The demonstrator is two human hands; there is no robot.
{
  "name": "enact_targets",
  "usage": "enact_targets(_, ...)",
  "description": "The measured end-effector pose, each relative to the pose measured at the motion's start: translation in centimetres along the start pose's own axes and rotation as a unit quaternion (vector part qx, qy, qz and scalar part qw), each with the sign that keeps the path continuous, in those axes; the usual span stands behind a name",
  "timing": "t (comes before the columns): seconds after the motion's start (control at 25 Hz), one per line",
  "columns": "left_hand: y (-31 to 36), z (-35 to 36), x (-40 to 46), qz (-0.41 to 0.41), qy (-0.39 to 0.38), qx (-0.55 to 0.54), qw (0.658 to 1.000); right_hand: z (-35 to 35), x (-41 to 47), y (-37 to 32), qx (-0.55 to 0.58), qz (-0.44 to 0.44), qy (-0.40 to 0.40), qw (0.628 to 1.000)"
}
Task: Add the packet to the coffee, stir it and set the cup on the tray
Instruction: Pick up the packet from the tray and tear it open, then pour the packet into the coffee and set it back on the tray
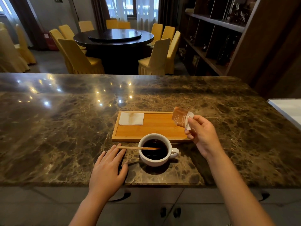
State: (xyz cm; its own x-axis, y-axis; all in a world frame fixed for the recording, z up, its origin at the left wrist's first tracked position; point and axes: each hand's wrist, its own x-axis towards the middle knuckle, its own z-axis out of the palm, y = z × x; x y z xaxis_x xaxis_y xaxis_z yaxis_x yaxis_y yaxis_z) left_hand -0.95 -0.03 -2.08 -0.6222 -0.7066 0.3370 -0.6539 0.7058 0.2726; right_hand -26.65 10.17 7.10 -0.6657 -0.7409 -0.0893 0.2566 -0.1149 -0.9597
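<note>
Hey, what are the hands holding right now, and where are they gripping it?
The right hand pinches the packet by its right end. The left hand holds nothing, fingertips at the stir stick.

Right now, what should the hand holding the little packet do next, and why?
Probably bring the right hand over the cup and tip the packet in. The packet is held up beside the tray, not above the coffee, and the stick already rests across the rim, ready for stirring near the left hand.
</note>
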Motion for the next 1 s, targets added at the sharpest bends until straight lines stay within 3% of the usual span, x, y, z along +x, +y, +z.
enact_targets(0.16,-0.1,0.1,-0.1,-0.002,-0.003,0.001,1.0,1.2,-1.3,-1.0,-0.173,-0.07,-0.069,0.98)
enact_targets(0.32,0.0,0.0,-0.1,-0.002,-0.002,0.0,1.0,2.6,-2.3,-2.3,-0.359,-0.189,-0.113,0.907)
enact_targets(0.44,-0.1,0.0,-0.1,-0.002,-0.003,-0.001,1.0,3.1,-2.4,-2.7,-0.408,-0.228,-0.123,0.875)
enact_targets(0.6,0.0,0.0,-0.1,-0.001,-0.002,0.001,1.0,3.2,-2.2,-2.6,-0.426,-0.245,-0.126,0.862)
enact_targets(0.68,0.0,0.0,-0.1,-0.002,-0.003,0.0,1.0,3.1,-2.0,-2.5,-0.409,-0.243,-0.12,0.871)
enact_targets(0.84,-0.1,0.1,-0.2,-0.003,-0.006,-0.002,1.0,2.6,-2.1,-1.6,-0.263,-0.172,-0.089,0.945)
enact_targets(1.0,0.0,0.0,-0.2,-0.003,-0.006,0.003,1.0,2.1,-2.1,0.3,-0.13,-0.099,-0.047,0.985)
